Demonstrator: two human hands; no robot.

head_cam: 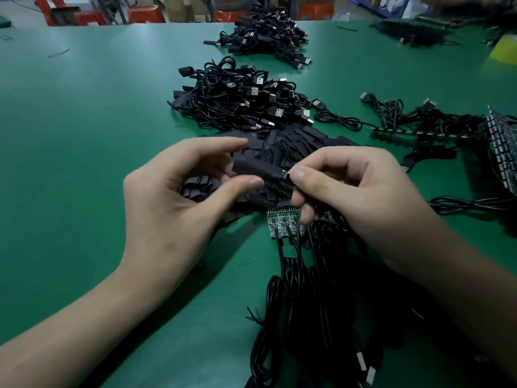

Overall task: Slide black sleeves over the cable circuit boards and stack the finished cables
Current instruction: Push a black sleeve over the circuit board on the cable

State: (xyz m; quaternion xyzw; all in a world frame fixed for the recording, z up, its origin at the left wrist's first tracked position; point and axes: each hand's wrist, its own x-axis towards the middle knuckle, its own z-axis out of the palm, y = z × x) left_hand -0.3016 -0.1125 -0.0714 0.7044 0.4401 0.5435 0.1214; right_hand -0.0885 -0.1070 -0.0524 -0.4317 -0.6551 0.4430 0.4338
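The fingers (246,184) of the left hand (179,197) pinch a black sleeve (253,167) between thumb and middle finger, while the index finger is stretched out above it and does not touch it. The fingers (300,176) of the right hand (355,191) are closed narrowly on the short end of a circuit board (284,173) that sticks out of the right end of the sleeve; the rest of this board is hidden inside the sleeve. The other right fingers are curled under the palm, and I cannot tell if they hold something more.

Both hands are raised just above the pile of loose sleeves (296,147), with the palms turned toward each other and the forearms coming in from the lower corners.

Just in front of this pile, toward the person, a row of bare boards (282,219) lies flat on the green counter (84,121), and their black cables (291,278) run further toward the person.

Behind the pile lies a stack of finished cables (237,102), touching its far edge. Well behind that is a second heap (268,35) of the same kind. To the right of the pile, more cables with boards (419,127) are spread out.
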